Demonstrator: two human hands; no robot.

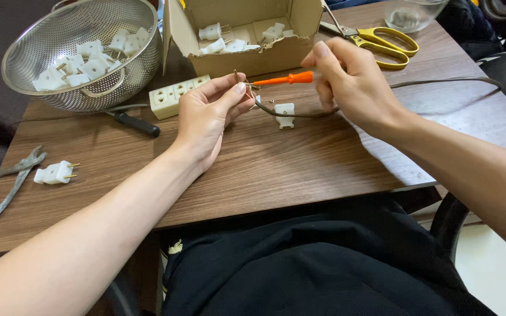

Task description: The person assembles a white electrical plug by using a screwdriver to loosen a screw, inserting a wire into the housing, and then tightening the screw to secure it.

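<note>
My left hand (209, 114) pinches the end of a dark cable (440, 83) with a brass prong sticking up, above the wooden table (276, 169). My right hand (349, 85) holds a small orange-handled screwdriver (285, 79), its tip pointed at the prong in my left fingers. Half of a white plug shell (284, 114) lies on the table just below, between both hands. The cable runs off to the right across the table.
A metal colander (83, 52) with several white plugs stands at back left. A cardboard box (247, 35) holding more plugs, a white socket strip (177, 95), yellow scissors (379, 41), a glass bowl (411, 13), a black-handled tool (136, 124), pliers (10, 181) and a whole plug (55, 172) surround the work.
</note>
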